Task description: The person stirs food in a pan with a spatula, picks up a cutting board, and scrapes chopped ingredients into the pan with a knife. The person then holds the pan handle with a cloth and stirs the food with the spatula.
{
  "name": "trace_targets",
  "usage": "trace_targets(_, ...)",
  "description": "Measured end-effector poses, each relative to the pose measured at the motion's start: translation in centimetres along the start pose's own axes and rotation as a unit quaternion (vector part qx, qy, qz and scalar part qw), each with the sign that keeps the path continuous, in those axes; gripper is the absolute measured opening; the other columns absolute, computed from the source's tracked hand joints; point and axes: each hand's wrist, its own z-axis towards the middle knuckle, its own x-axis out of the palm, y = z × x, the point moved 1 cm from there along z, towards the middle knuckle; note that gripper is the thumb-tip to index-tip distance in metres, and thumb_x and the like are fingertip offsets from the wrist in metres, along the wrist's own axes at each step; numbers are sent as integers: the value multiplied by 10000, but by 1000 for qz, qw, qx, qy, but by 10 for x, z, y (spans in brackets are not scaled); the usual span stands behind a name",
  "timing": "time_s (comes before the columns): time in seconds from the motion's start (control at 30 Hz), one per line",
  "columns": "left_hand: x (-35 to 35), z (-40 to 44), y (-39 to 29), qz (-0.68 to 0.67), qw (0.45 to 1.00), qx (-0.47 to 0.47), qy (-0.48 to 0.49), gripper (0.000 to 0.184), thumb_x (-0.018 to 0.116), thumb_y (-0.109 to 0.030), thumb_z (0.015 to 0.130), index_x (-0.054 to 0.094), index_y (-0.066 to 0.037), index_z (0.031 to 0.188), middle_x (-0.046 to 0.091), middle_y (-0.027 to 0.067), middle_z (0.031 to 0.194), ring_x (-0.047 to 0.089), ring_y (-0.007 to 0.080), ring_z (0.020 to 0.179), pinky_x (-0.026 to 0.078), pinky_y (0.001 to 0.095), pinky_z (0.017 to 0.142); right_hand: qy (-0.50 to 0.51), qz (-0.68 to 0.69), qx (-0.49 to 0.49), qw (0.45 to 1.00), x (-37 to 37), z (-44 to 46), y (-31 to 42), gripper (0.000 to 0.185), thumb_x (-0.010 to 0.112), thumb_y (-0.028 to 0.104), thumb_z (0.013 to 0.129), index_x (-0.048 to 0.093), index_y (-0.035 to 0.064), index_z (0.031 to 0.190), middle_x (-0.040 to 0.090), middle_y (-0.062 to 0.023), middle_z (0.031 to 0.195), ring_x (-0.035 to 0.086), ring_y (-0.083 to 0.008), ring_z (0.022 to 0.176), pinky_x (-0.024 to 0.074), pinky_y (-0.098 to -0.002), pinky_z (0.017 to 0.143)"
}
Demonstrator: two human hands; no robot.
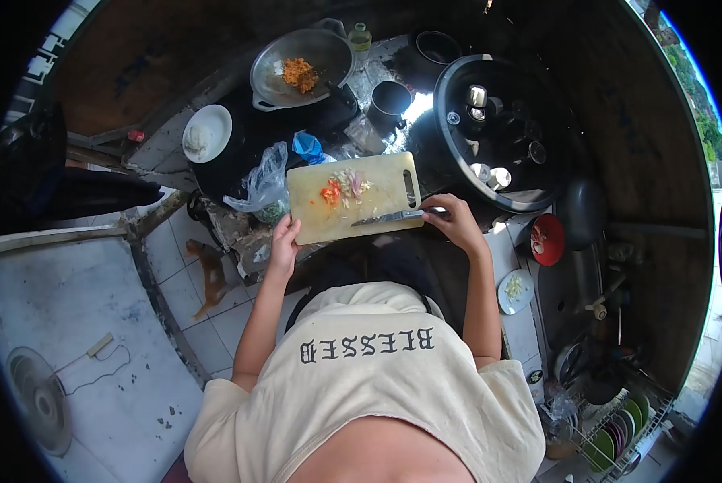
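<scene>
A pale cutting board [389, 173] is held up over the front of the counter, near my body. Small heaps of chopped red pieces [330, 193] and chopped whitish and purplish pieces [350, 183], like onion, lie on it. My left hand [284, 241] is closed on the board's lower left corner. At the right edge, my right hand [455, 219] grips a knife [395, 216], whose blade lies along the board's near side. Whether the right fingers also hold the board is hard to see. Beyond the board stands a wok [268, 79] with shredded orange food [299, 75] in it.
Left of the wok sits a white plate [219, 121]. A clear plastic bag [269, 179] and a blue packet [307, 146] lie behind the board. A large black basin [441, 105] with cups stands right. Nearby are a red bowl [550, 256] and dish rack [655, 419]. An orange cat [211, 278] is on the floor.
</scene>
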Motion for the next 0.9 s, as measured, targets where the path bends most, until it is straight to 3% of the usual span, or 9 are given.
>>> trace_targets(0.07, 2, 14, -7, -4, 1000, -2, -13, 299, 423, -174, 897, 452, -42, 1164, 561, 32, 1054, 567, 95, 909, 476, 234, 737, 12, -12, -15, 1000, -4, 24, 0, 145, 643, 63, 732, 618, 29, 871, 556, -78, 802, 536, -177, 752, 477, -277, 642)
trace_targets(0.23, 1, 58, -28, -12, 1000, -1, -25, 284, 424, -173, 899, 454, -35, 1146, 552, 41, 1066, 555, 104, 936, 465, 245, 759, 65, -19, 4, 998, -22, 90, 4, 167, 657, 77, 721, 602, 23, 869, 556, -83, 802, 536, -181, 711, 456, -281, 645)
trace_targets(0.37, 9, 97, -54, -19, 998, -7, -56, 306, 422, -169, 900, 439, -29, 1172, 537, 50, 1098, 546, 113, 962, 460, 256, 783, 77, 32, -37, 996, -39, 143, 1, 211, 683, 122, 694, 599, 17, 857, 567, -94, 817, 545, -188, 709, 455, -292, 637)
trace_targets(0.5, 12, 129, -79, -14, 997, 6, -70, 328, 420, -165, 900, 423, -25, 1197, 532, 55, 1110, 544, 120, 974, 460, 266, 795, 89, -20, -52, 995, -49, 196, 4, 226, 693, 137, 686, 599, 13, 849, 568, -111, 796, 557, -206, 705, 462, -299, 630)
trace_targets(0.9, -14, 194, -118, -39, 992, 21, -116, 237, 425, -192, 905, 475, -28, 1069, 554, 57, 1021, 562, 129, 916, 472, 281, 763, 101, -14, -60, 993, -56, 298, 14, 217, 677, 97, 701, 595, -11, 869, 610, -118, 783, 591, -206, 712, 462, -301, 651)
